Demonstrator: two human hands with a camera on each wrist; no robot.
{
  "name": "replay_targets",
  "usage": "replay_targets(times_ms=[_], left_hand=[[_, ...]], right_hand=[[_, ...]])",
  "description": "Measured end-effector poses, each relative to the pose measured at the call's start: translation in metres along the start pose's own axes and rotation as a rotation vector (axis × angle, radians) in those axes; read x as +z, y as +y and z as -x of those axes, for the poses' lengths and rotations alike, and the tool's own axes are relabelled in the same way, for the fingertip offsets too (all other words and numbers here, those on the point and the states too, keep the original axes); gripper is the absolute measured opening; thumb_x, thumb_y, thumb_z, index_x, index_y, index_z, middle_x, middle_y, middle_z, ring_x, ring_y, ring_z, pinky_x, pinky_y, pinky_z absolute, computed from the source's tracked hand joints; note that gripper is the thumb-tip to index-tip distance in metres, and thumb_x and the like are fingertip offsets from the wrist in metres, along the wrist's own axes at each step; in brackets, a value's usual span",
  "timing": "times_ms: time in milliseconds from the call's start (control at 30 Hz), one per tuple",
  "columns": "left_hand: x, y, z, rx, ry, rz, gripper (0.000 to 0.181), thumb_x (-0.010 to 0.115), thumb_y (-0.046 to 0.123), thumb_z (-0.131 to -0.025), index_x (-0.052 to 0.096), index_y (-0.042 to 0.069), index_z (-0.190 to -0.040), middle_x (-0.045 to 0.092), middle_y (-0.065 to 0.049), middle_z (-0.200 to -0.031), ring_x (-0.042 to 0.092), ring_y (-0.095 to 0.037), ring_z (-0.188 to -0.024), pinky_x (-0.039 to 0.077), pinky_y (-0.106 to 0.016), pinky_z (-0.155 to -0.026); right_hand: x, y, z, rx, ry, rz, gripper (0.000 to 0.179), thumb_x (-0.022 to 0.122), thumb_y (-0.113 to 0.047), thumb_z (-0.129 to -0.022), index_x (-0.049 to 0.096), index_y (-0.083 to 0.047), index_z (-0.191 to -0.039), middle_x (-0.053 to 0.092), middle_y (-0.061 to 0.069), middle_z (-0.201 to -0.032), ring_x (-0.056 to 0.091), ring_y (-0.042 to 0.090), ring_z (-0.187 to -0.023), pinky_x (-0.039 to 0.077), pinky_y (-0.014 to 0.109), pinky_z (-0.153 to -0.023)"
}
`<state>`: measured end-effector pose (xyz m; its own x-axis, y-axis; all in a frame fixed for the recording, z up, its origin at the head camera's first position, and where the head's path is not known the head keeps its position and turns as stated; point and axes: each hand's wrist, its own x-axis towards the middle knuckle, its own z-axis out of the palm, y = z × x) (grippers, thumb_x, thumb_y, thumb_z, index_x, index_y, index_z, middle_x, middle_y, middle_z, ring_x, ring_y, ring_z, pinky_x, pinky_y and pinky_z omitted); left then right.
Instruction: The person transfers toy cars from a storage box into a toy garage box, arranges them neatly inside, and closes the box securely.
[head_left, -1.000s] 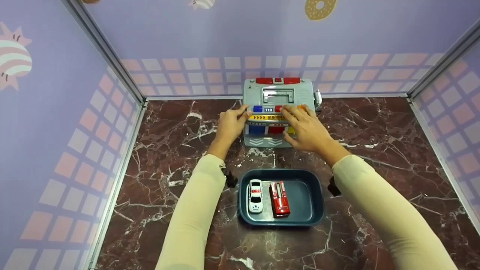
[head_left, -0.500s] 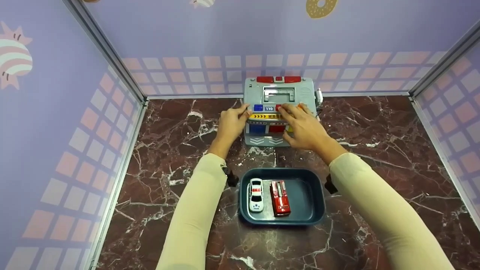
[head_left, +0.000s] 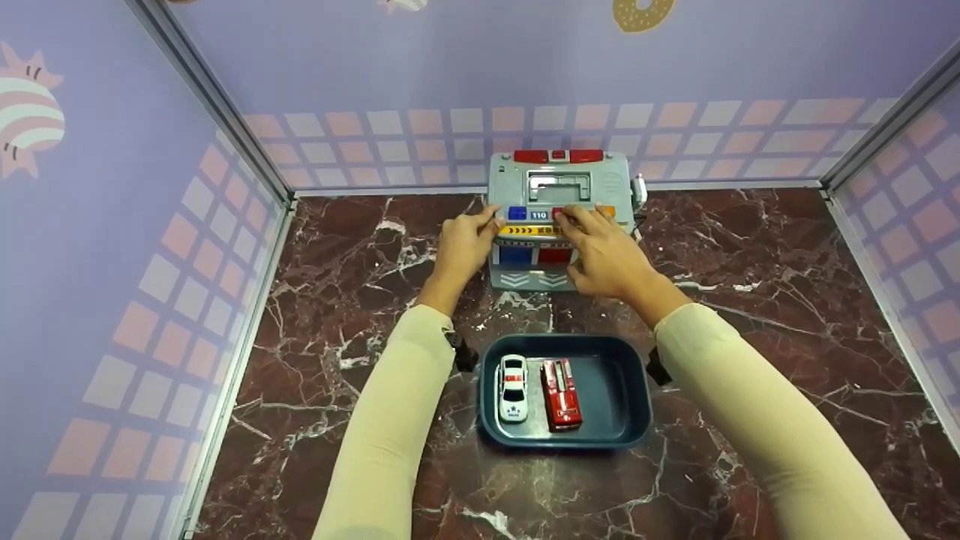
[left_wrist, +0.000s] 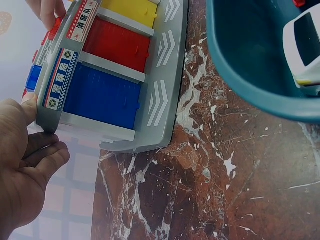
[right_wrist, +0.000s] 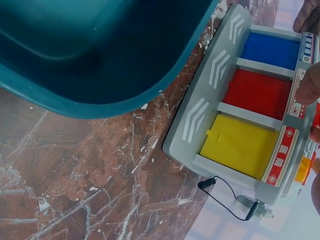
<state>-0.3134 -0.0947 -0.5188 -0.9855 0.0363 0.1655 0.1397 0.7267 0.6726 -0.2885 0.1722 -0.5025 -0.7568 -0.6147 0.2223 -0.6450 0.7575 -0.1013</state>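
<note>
A grey toy rescue station (head_left: 600, 189) stands against the back wall, its blue door (left_wrist: 102, 97), red door (left_wrist: 117, 45) and yellow door (right_wrist: 240, 142) all down. My left hand (head_left: 463, 247) grips its left front edge, thumb on top and the other fingers bent below. My right hand (head_left: 611, 259) lies over the right front, a fingertip at the red button (head_left: 559, 214). Another fingertip is close to the orange button (right_wrist: 303, 169), and the thumb is down by the front panel. A blue button (head_left: 517, 213) is uncovered on the left.
Nearer me, a dark teal tray (head_left: 611, 405) holds a white toy police car (head_left: 514, 405) and a red toy fire truck (head_left: 562, 412). A small corded handset (right_wrist: 245, 202) hangs at the station's right side. Patterned walls enclose the marbled tabletop (head_left: 360, 450).
The right hand has shifted slightly left and its fingers have drawn in, uncovering more of the orange button. The left hand keeps its grip; tray and cars stay put.
</note>
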Motion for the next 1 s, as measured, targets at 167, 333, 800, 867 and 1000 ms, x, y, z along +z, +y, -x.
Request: replay_targets(times_ms=[167, 333, 800, 867, 1000], left_hand=[[0.0005, -0.0002, 0.0012, 0.017, -0.004, 0.002, 0.042, 0.068, 0.042, -0.11, 0.074, 0.022, -0.146, 0.079, -0.011, -0.133, 0.08, -0.035, -0.113, 0.062, -0.051, -0.101], [0.0016, -0.0007, 0.0017, 0.028, -0.006, 0.005, 0.042, 0.067, 0.041, -0.111, 0.074, 0.02, -0.146, 0.08, -0.01, -0.132, 0.081, -0.034, -0.111, 0.061, -0.05, -0.1], [0.0035, -0.0015, 0.0015, 0.022, 0.007, 0.011, 0.04, 0.069, 0.041, -0.11, 0.076, 0.021, -0.144, 0.078, -0.014, -0.134, 0.08, -0.04, -0.114, 0.062, -0.053, -0.101], [0.0032, -0.0013, 0.001, 0.02, 0.009, 0.011, 0.039, 0.069, 0.041, -0.11, 0.076, 0.021, -0.143, 0.079, -0.014, -0.134, 0.08, -0.039, -0.114, 0.062, -0.053, -0.101], [0.0023, -0.0007, 0.0005, 0.005, 0.009, 0.01, 0.039, 0.069, 0.041, -0.11, 0.076, 0.022, -0.143, 0.077, -0.013, -0.137, 0.079, -0.039, -0.117, 0.061, -0.053, -0.102]], right_hand=[[-0.0008, -0.001, -0.0003, 0.0, 0.001, 0.004, 0.084, 0.068, -0.019, -0.086, 0.047, 0.005, -0.164, 0.051, 0.025, -0.162, 0.05, 0.046, -0.153, 0.029, 0.064, -0.134], [-0.0014, -0.0009, 0.0004, 0.007, -0.012, 0.0, 0.086, 0.071, -0.023, -0.087, 0.047, 0.005, -0.164, 0.05, 0.025, -0.163, 0.05, 0.047, -0.152, 0.029, 0.063, -0.134], [-0.0015, -0.0006, 0.0028, 0.018, -0.038, 0.011, 0.089, 0.072, -0.026, -0.088, 0.043, 0.002, -0.167, 0.048, 0.024, -0.166, 0.05, 0.048, -0.151, 0.027, 0.064, -0.135], [-0.0026, -0.0012, 0.0025, 0.021, -0.052, 0.026, 0.089, 0.072, -0.027, -0.089, 0.042, 0.001, -0.168, 0.047, 0.023, -0.167, 0.048, 0.046, -0.153, 0.025, 0.067, -0.134], [-0.0041, -0.0016, 0.0024, 0.028, -0.077, 0.048, 0.09, 0.072, -0.029, -0.09, 0.04, -0.001, -0.17, 0.044, 0.021, -0.17, 0.044, 0.04, -0.157, 0.02, 0.073, -0.134]])
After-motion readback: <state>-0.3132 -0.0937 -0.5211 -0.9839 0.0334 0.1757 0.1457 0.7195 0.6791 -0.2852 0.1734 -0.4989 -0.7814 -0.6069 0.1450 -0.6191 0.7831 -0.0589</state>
